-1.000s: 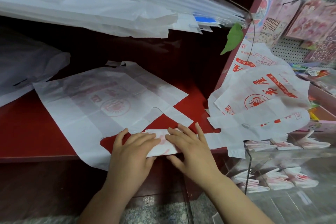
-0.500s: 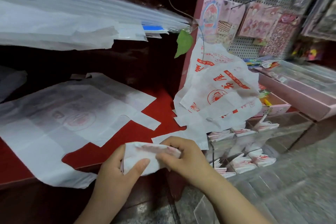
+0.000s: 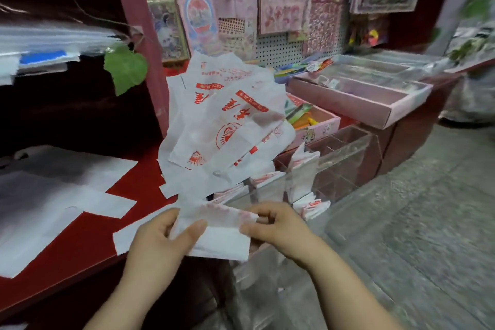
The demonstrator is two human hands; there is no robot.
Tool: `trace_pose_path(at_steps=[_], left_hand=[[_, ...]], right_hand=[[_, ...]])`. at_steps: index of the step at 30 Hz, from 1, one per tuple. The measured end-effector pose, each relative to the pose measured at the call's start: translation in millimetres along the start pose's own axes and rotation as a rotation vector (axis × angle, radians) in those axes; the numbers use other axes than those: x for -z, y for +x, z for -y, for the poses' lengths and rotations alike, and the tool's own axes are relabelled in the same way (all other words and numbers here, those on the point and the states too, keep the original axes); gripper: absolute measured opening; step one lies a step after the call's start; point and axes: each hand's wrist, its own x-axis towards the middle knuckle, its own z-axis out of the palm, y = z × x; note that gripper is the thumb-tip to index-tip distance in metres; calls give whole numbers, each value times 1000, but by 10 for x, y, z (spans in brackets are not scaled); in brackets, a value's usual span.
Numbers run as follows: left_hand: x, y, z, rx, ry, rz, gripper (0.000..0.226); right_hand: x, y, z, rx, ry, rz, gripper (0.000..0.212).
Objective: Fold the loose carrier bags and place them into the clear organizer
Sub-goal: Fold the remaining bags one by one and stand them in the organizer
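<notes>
Flat bag: we see a white carrier bag [image 3: 53, 195] spread on the red tabletop [image 3: 80, 244] at far left, blurred, its print too faint to read.
Left hand: we see the left hand [image 3: 160, 238] gripping the left end of the folded bag [image 3: 217, 236], thumb laid across its front and fingers curled behind.
Folded bag: white, with red print along its top edge, folded into a small thick rectangle. We see it held off the tabletop between both hands, just in front of the organizer.
Right hand: we see the right hand [image 3: 278, 225] pinching the bag's right end between thumb and forefinger, its other fingers curled.
Pile: loose white bags with red print [image 3: 222, 126] heaped above the hands, over the tabletop's right edge.
Organizer: clear, with compartments [image 3: 345, 158], right of the tabletop. We see folded bags [image 3: 302, 166] standing inside.
</notes>
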Motion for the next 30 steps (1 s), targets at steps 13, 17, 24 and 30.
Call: trace_pose_path(at_steps=[13, 17, 24, 30], left_hand=[[-1186, 497, -301, -157, 315, 102, 23], [-1581, 520, -330, -210, 364, 110, 16], [-2079, 655, -347, -269, 446, 153, 22], [-2443, 831, -230, -286, 557, 363, 26]], right_hand=[[1087, -92, -404, -85, 99, -751, 27], [1163, -144, -583, -296, 273, -867, 50], [1167, -103, -748, -349, 631, -805, 58], [1236, -111, -792, -324, 737, -798, 58]])
